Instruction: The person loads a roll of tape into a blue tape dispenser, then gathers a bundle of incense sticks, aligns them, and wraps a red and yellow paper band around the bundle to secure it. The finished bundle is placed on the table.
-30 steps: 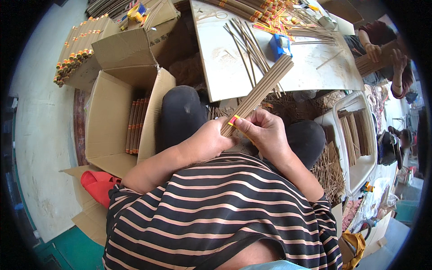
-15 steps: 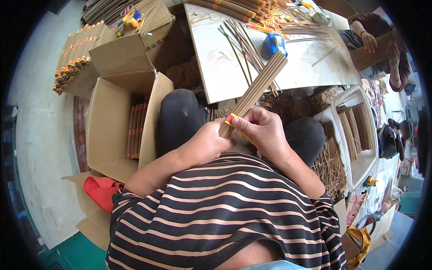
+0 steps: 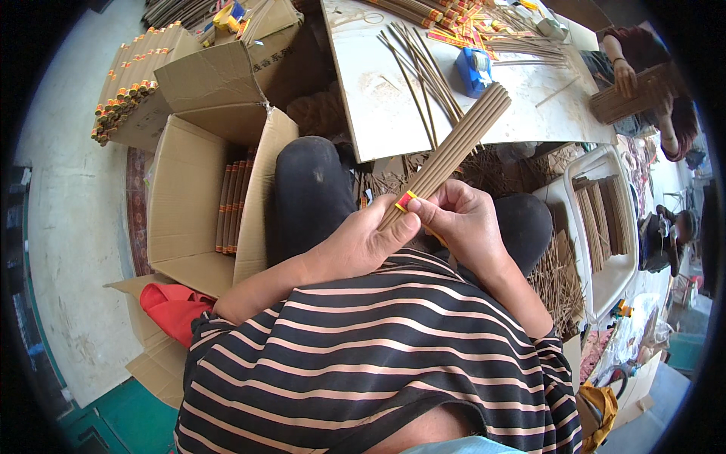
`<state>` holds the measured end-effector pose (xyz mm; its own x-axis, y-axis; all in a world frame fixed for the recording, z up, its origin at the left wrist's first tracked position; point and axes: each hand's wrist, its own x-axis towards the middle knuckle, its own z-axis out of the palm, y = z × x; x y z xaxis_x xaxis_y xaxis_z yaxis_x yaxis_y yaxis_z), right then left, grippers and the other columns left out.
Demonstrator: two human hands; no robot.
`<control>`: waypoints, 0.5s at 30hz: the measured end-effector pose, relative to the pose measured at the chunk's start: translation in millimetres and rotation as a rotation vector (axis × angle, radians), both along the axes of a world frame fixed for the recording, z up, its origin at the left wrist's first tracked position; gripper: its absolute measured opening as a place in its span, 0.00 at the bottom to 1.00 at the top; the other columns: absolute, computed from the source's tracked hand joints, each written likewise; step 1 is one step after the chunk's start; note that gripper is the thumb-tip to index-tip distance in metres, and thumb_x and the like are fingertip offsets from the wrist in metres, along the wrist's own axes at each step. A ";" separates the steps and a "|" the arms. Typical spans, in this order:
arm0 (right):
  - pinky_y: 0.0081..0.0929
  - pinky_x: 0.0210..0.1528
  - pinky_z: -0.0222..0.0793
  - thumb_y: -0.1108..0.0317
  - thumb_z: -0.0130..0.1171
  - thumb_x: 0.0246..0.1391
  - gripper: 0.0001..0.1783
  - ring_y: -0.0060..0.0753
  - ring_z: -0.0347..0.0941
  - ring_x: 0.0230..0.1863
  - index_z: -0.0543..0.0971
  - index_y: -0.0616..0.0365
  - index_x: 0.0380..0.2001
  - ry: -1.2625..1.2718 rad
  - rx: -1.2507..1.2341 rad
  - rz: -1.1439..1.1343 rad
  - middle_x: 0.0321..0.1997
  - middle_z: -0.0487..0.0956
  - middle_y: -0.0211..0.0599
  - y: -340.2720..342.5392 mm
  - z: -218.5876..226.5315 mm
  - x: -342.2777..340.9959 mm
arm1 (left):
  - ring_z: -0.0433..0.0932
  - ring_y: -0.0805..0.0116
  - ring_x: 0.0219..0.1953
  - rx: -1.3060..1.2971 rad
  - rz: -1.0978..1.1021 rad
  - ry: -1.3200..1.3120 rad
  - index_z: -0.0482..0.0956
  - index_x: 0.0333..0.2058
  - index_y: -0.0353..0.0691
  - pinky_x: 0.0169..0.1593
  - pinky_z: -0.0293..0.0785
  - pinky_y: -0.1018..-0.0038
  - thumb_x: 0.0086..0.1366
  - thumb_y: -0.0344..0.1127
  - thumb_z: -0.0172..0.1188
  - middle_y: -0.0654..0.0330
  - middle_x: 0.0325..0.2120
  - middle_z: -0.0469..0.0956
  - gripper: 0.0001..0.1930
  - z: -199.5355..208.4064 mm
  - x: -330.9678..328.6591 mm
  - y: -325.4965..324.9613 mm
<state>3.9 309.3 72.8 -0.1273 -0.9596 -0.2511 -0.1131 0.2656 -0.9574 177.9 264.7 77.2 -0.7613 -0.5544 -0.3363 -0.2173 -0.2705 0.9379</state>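
A bundle of brown incense sticks [image 3: 461, 139] slants up and away from my lap toward the table. My left hand [image 3: 370, 236] is closed round its lower end, thumb lying along the sticks. My right hand [image 3: 463, 219] pinches a red and yellow paper band [image 3: 406, 200] against the bundle, just above the left thumb. The band's far side is hidden by the sticks and fingers. Beyond the bundle's top stands a blue tape dispenser [image 3: 473, 72] on the white table [image 3: 370, 98], with loose incense sticks [image 3: 423, 83] beside it.
Left of me an open cardboard box [image 3: 189, 250] holds banded bundles. Behind it lie stacked bundles [image 3: 136, 76]. On my right, a white plastic tub [image 3: 609, 284] contains more sticks. Another person's hands [image 3: 626, 78] hold a bundle at the far right. Red-yellow paper strips [image 3: 461, 38] litter the table.
The view has shifted a little. My left thumb has moved up near the band, which my right fingers still pinch against the bundle. The other person's hand has lowered onto their sticks.
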 end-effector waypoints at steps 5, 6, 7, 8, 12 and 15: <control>0.14 0.17 0.61 0.61 0.64 0.49 0.16 0.14 0.64 0.17 0.74 0.62 0.20 0.071 0.026 0.015 0.16 0.72 0.27 1.8 14.5 2.7 | 0.63 0.82 0.18 0.041 -0.020 0.038 0.65 0.46 0.36 0.22 0.61 0.87 0.68 0.58 0.32 0.67 0.17 0.64 0.28 -12.0 3.4 -2.4; 0.14 0.17 0.61 0.61 0.64 0.49 0.16 0.14 0.64 0.17 0.74 0.62 0.21 0.062 0.022 0.014 0.16 0.72 0.27 1.8 13.1 2.3 | 0.61 0.83 0.16 0.037 -0.001 0.055 0.65 0.44 0.37 0.19 0.59 0.88 0.69 0.57 0.31 0.68 0.16 0.63 0.27 -12.4 1.8 -1.8; 0.14 0.17 0.61 0.61 0.64 0.49 0.16 0.14 0.64 0.17 0.74 0.62 0.21 0.054 0.019 0.013 0.16 0.72 0.27 1.9 10.6 1.7 | 0.61 0.83 0.16 0.044 0.006 0.042 0.66 0.44 0.37 0.19 0.59 0.88 0.69 0.57 0.31 0.68 0.16 0.63 0.27 -12.1 1.3 -2.2; 0.14 0.18 0.61 0.61 0.64 0.49 0.16 0.14 0.64 0.18 0.74 0.62 0.21 0.042 0.016 0.010 0.16 0.72 0.28 2.1 8.8 1.7 | 0.61 0.83 0.16 0.052 0.010 0.026 0.66 0.44 0.37 0.19 0.60 0.88 0.69 0.57 0.31 0.68 0.16 0.63 0.27 -11.7 1.3 -2.6; 0.15 0.19 0.63 0.61 0.64 0.49 0.16 0.15 0.65 0.19 0.75 0.63 0.21 0.058 -0.013 0.028 0.17 0.72 0.28 2.3 10.7 1.0 | 0.60 0.82 0.14 0.096 0.028 -0.003 0.66 0.38 0.37 0.18 0.57 0.86 0.68 0.59 0.27 0.66 0.14 0.64 0.29 -8.3 -1.0 -2.5; 0.16 0.20 0.64 0.61 0.65 0.48 0.16 0.15 0.65 0.19 0.75 0.63 0.21 0.050 -0.026 0.048 0.18 0.73 0.29 0.3 7.2 -2.8 | 0.60 0.81 0.14 0.139 0.027 0.005 0.66 0.38 0.37 0.18 0.58 0.86 0.68 0.60 0.28 0.66 0.14 0.64 0.29 -9.5 -0.7 -3.6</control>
<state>1.1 309.6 80.0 -0.0923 -0.9711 -0.2201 -0.1726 0.2333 -0.9570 177.1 261.2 67.6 -0.7483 -0.5234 -0.4076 -0.2038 -0.4033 0.8921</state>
